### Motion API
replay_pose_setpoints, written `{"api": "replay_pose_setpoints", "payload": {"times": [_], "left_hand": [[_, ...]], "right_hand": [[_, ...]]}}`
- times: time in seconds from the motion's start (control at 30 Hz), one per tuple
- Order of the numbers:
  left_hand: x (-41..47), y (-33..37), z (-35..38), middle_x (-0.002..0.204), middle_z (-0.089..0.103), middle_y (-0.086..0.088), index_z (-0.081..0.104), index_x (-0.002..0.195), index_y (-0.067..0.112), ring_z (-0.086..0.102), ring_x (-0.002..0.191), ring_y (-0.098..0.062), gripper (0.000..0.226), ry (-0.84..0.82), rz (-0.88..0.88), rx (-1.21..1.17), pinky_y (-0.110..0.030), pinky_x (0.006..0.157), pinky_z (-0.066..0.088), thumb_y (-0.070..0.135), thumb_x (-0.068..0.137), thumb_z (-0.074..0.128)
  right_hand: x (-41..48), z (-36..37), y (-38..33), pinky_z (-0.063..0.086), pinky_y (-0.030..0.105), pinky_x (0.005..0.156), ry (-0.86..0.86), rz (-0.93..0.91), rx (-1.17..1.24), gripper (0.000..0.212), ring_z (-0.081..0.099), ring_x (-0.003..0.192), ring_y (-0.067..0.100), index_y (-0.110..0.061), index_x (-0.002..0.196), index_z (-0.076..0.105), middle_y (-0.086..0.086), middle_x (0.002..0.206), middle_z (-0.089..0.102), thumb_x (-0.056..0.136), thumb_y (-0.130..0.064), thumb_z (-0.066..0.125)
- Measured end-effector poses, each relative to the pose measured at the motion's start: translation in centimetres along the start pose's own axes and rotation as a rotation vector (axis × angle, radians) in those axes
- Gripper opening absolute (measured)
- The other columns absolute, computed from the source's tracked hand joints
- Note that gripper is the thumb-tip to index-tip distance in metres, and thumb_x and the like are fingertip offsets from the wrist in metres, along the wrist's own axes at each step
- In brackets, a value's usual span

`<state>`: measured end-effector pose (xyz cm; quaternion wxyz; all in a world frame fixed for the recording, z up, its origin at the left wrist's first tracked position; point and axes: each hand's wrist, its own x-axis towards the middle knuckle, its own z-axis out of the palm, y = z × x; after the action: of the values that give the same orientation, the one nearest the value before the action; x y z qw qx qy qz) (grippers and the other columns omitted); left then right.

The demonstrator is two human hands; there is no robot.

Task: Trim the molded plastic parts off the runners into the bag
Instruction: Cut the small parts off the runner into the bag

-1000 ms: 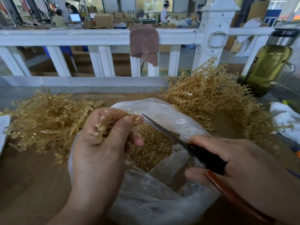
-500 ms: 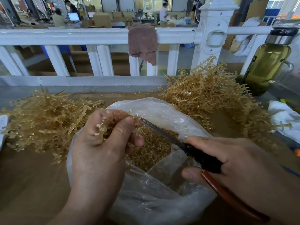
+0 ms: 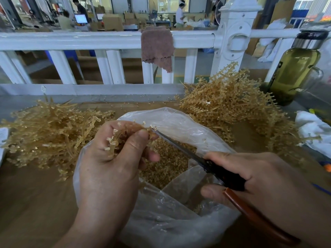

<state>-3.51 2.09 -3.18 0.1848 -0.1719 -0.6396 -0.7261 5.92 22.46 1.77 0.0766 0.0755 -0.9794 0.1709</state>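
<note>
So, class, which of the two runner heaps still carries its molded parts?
The right heap, by the green bottle: its branches end in small knobs; the left heap looks cut bare.

Two hands (image 3: 107, 169) (image 3: 265, 179), one pair of scissors (image 3: 223, 176), one bag (image 3: 179, 226), one runner (image 3: 114, 142), two runner piles (image 3: 50, 129) (image 3: 229, 104), one bottle (image 3: 293, 72).

A single head-worn view looks forward and down, close over the surface (image 3: 32, 194); the white railing (image 3: 89, 41) crosses its top.
</note>
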Motion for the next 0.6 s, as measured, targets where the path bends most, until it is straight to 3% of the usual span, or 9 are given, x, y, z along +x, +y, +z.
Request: {"api": "replay_pose_setpoints", "payload": {"times": [0.47, 0.6], "left_hand": [[0.17, 0.0, -0.04, 0.083, 0.077, -0.004, 0.066, 0.086, 0.034, 0.068, 0.051, -0.021, 0.002, 0.019, 0.006, 0.021, -0.021, 0.044, 0.045, 0.036, 0.084, 0.065], [0.32, -0.12, -0.19, 0.077, 0.072, -0.009, 0.069, 0.08, 0.038, 0.067, 0.053, -0.015, 0.01, -0.045, 0.011, -0.007, -0.018, 0.047, 0.047, 0.035, 0.088, 0.065]], "right_hand": [[0.16, -0.16, 0.09, 0.057, 0.027, 0.06, -0.072, 0.03, 0.04, 0.061, 0.063, 0.084, -0.003, -0.049, 0.119, 0.049, -0.024, 0.094, 0.068, 0.074, -0.089, 0.039], [0.17, -0.31, 0.12, 0.058, 0.027, 0.061, -0.089, 0.043, 0.041, 0.061, 0.063, 0.083, -0.003, -0.05, 0.121, 0.048, -0.024, 0.093, 0.068, 0.074, -0.088, 0.041]]}}
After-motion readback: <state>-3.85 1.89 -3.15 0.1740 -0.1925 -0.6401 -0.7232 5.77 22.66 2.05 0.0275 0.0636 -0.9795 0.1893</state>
